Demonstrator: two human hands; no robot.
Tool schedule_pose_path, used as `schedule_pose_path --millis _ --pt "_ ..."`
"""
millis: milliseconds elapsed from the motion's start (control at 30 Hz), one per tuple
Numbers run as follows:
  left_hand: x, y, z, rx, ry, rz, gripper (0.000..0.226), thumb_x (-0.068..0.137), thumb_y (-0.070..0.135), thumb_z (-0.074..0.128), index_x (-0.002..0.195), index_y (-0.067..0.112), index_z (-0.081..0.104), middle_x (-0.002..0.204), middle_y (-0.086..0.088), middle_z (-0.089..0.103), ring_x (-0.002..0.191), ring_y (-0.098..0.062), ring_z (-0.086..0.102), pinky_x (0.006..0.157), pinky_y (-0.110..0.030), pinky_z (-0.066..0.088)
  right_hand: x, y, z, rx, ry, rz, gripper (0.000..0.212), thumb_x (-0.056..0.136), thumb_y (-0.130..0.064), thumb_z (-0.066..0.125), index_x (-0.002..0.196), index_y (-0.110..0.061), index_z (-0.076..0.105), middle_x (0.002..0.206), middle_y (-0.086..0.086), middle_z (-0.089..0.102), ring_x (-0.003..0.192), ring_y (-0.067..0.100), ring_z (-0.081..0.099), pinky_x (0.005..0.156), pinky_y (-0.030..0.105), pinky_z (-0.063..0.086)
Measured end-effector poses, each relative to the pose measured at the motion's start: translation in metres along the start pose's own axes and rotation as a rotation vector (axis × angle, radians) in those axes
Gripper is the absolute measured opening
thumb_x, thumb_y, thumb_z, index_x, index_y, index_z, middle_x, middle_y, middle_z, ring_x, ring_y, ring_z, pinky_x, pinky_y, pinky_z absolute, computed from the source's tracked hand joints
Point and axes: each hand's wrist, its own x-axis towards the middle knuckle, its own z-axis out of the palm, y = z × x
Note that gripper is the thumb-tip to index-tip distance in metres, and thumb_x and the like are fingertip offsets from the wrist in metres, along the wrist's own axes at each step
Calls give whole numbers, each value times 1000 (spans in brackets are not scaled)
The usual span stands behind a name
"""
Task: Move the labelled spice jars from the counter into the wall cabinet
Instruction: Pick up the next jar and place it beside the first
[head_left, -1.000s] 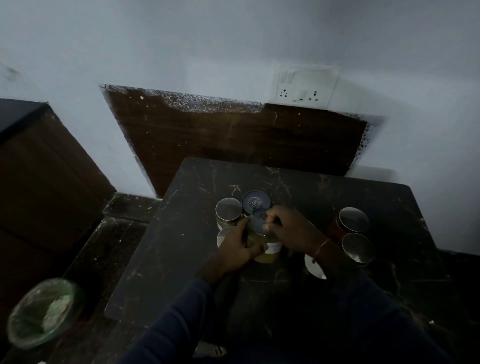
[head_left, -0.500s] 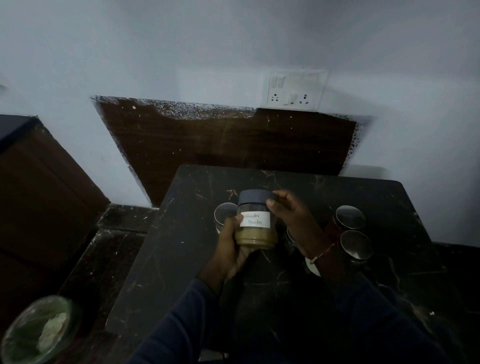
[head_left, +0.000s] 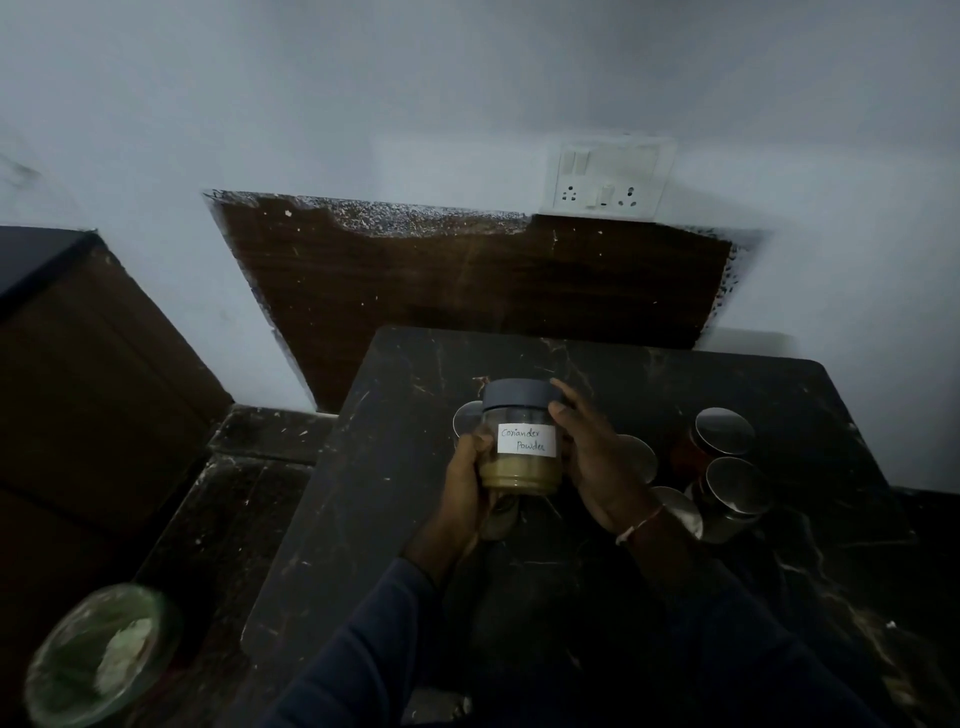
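A clear jar with a grey lid and a white label reading "Coriander Powder" (head_left: 523, 447) is held upright above the dark marble counter (head_left: 384, 519). My left hand (head_left: 467, 483) grips its left side and base. My right hand (head_left: 597, 467) wraps its right side, fingers up at the lid. Several steel-lidded jars stand on the counter: one behind the held jar (head_left: 465, 418), two at the right (head_left: 724, 434) (head_left: 737, 486), and two partly hidden behind my right wrist (head_left: 641, 457) (head_left: 678, 512). No wall cabinet is in view.
A wooden panel (head_left: 467, 280) backs the counter on the white wall, with a switch and socket plate (head_left: 605, 179) above it. A dark wooden unit (head_left: 88, 374) stands at the left. A bin with a green liner (head_left: 98, 657) sits on the floor at lower left.
The coriander jar has been lifted off the counter from among the other jars and turned upright so its label faces me. Both hands rose with it.
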Motion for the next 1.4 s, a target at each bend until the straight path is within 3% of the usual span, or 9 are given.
schedule_pose_path --millis 300,433,500,600,733,867,1033,1233,1400 --pt "1 30 -18 115 5 87 47 79 37 45 110 5 63 99 -19 71 86 -30 68 75 -40 54 8 -13 24 -43 -21 -39 47 99 -27 48 145 -31 38 141 3 50 119 19 59 99 45 50" --pt "9 74 -19 274 -75 169 28 90 27 50 109 9 58 95 -6 74 87 -19 70 74 -33 58 23 -48 38 -133 -8 -124 45 97 -31 52 141 -35 43 129 -2 60 113 19 64 94 46 54" --pt "19 102 -18 466 -115 212 60 76 35 72 127 12 48 120 -13 65 106 -28 66 88 -48 55 30 -79 49 -168 -32 -198 42 99 -28 50 140 -36 45 119 -12 59 111 17 63 93 44 55" --pt "22 154 -3 639 -160 302 87 68 40 80 140 18 36 131 -11 58 115 -27 62 88 -42 54 38 -133 67 -232 -106 -316 39 99 -23 50 137 -35 48 116 -12 61 110 15 63 92 41 56" --pt "17 238 33 698 -211 519 79 65 30 78 135 15 44 124 -8 65 114 -24 63 93 -39 53 43 -223 94 -396 -142 -525 23 95 -30 57 118 -28 60 113 0 67 107 19 67 88 41 58" --pt "6 335 82 855 -169 790 81 59 42 80 131 26 49 119 2 66 109 -17 65 92 -38 54 40 -332 125 -617 -182 -754 25 91 -36 61 111 -20 60 112 3 65 103 18 66 75 31 60" --pt "6 443 137 850 -183 1016 57 75 11 75 124 24 48 114 0 67 102 -9 67 83 -28 57 45 -448 169 -725 -169 -1002 27 87 -37 69 104 -17 63 100 7 68 97 25 68 81 47 59" --pt "38 513 161 950 -72 1079 56 71 22 68 122 25 45 111 -3 67 104 -20 65 88 -37 56 99 -505 202 -771 -81 -1037 25 92 -28 63 109 -10 60 108 19 66 97 36 68 75 59 57" --pt "65 547 164 1090 91 1231 21 91 27 60 109 33 51 93 14 63 81 6 59 66 -10 45 152 -532 212 -630 -72 -911 26 94 -30 60 109 -9 61 104 15 66 86 29 68 70 45 61"
